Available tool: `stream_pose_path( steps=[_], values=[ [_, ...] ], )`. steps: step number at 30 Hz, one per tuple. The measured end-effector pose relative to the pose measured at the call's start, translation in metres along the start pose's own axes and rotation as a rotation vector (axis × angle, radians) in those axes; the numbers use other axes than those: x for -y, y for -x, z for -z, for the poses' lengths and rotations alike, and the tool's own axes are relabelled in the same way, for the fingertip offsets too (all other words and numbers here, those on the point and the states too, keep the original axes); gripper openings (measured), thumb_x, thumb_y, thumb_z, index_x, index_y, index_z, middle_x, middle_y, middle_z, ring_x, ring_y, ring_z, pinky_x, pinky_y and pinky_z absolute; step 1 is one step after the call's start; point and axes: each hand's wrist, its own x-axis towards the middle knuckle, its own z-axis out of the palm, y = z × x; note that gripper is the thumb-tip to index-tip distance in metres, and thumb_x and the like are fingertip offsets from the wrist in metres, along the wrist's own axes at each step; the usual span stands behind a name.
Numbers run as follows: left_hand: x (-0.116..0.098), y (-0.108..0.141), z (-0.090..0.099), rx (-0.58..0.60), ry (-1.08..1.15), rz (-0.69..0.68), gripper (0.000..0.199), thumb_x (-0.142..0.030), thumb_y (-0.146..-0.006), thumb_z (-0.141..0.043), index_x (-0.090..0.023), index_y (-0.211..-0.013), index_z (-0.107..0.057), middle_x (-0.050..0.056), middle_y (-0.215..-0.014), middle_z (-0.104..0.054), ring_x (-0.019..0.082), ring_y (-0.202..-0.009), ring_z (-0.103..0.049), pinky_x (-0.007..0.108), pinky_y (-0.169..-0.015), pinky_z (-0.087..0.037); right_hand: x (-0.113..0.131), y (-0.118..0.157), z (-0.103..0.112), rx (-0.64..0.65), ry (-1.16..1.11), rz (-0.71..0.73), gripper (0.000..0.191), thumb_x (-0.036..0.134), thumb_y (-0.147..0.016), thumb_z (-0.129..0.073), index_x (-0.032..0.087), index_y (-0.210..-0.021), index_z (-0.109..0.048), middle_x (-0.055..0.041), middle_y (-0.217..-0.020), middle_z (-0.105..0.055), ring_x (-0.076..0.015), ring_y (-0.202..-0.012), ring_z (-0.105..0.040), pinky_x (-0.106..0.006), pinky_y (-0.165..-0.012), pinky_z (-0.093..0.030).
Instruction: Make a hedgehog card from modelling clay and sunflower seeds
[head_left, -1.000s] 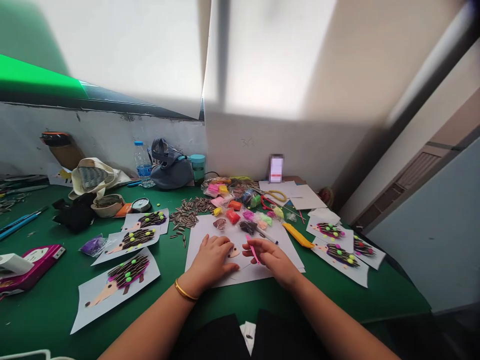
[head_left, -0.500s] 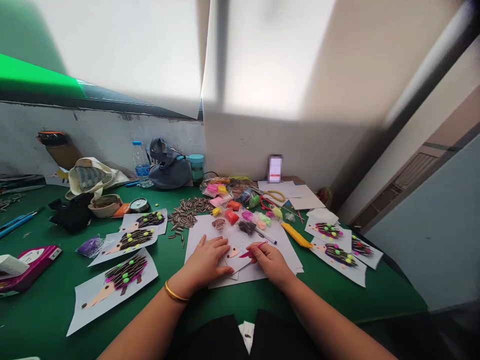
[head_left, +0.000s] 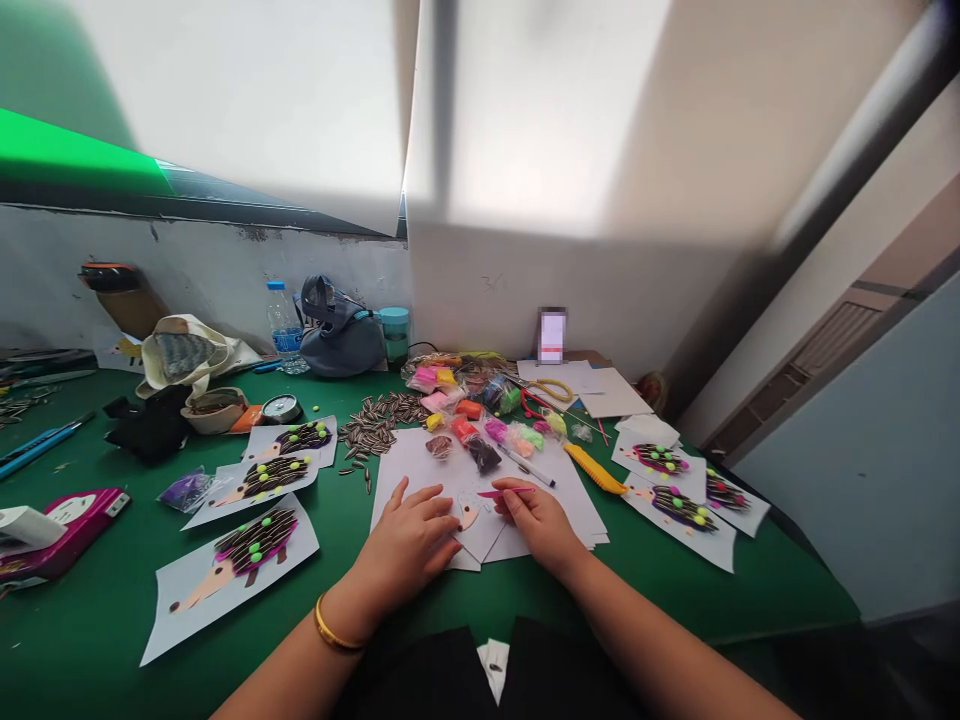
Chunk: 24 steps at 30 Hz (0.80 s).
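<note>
A small white card (head_left: 478,540) with a pencilled hedgehog outline and a peach clay face (head_left: 469,514) lies on larger white sheets (head_left: 390,470). My right hand (head_left: 538,522) pinches a slim pink clay knife (head_left: 501,492), its blade pointing left over the drawing. My left hand (head_left: 411,532), with fingers spread, rests along the card's left side; whether the fingertips press on the card I cannot tell. Just beyond the card are a packet of dark clay (head_left: 484,455), a packet of brown clay (head_left: 439,447) and a white marker (head_left: 529,466).
Bagged coloured clay (head_left: 469,410) and striped sunflower seeds (head_left: 375,425) lie behind the sheets. A yellow cutter (head_left: 595,470) is at the right. Finished hedgehog cards (head_left: 232,575) flank both sides. Farther back stand a phone (head_left: 552,336), a water bottle (head_left: 283,325) and a grey bag (head_left: 341,335).
My left hand has shifted slightly left and its fingers have lifted a little. The card has turned under my hands. The pink knife now lies more level, its blade farther up the drawing.
</note>
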Motion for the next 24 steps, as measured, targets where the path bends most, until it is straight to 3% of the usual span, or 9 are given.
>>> stream_pose_path(
  steps=[4, 7, 14, 24],
  values=[
    [0.0, -0.001, 0.001, 0.034, 0.02, -0.015, 0.021, -0.029, -0.088, -0.061, -0.032, -0.107, -0.069, 0.002, -0.118, -0.068, 0.027, -0.127, -0.053, 0.06, -0.118, -0.012, 0.002, 0.002, 0.0, 0.01, 0.041, 0.032, 0.046, 0.056, -0.093, -0.049, 0.019, -0.114, -0.067, -0.0114, -0.111, -0.069, -0.0223, -0.09, -0.069, -0.039, -0.084, -0.057],
    [-0.003, -0.003, 0.002, 0.048, 0.033, 0.016, 0.023, -0.027, -0.088, -0.06, -0.03, -0.109, -0.067, 0.003, -0.117, -0.068, 0.026, -0.125, -0.054, 0.059, -0.118, -0.012, 0.004, 0.004, 0.0, 0.008, 0.073, 0.05, 0.039, 0.05, -0.093, -0.052, 0.019, -0.112, -0.066, -0.0097, -0.103, -0.071, -0.0215, -0.087, -0.069, -0.037, -0.081, -0.056],
    [-0.013, -0.01, 0.001, 0.085, -0.04, 0.042, 0.05, -0.037, -0.083, -0.068, -0.032, -0.131, -0.055, 0.005, -0.116, -0.062, 0.028, -0.111, -0.055, 0.058, -0.114, -0.023, 0.008, 0.005, 0.001, 0.003, 0.134, 0.074, 0.026, 0.041, -0.091, -0.053, 0.021, -0.1, -0.064, -0.0046, -0.083, -0.069, -0.0211, -0.078, -0.066, -0.033, -0.073, -0.052],
    [-0.015, -0.011, -0.001, 0.1, -0.051, 0.054, 0.046, -0.039, -0.081, -0.07, -0.031, -0.125, -0.059, 0.006, -0.116, -0.06, 0.029, -0.112, -0.053, 0.058, -0.113, -0.024, 0.011, 0.008, 0.0, 0.008, 0.156, 0.08, 0.026, 0.042, -0.092, -0.052, 0.02, -0.102, -0.062, -0.0058, -0.089, -0.07, -0.0211, -0.08, -0.067, -0.033, -0.074, -0.052]
  ],
)
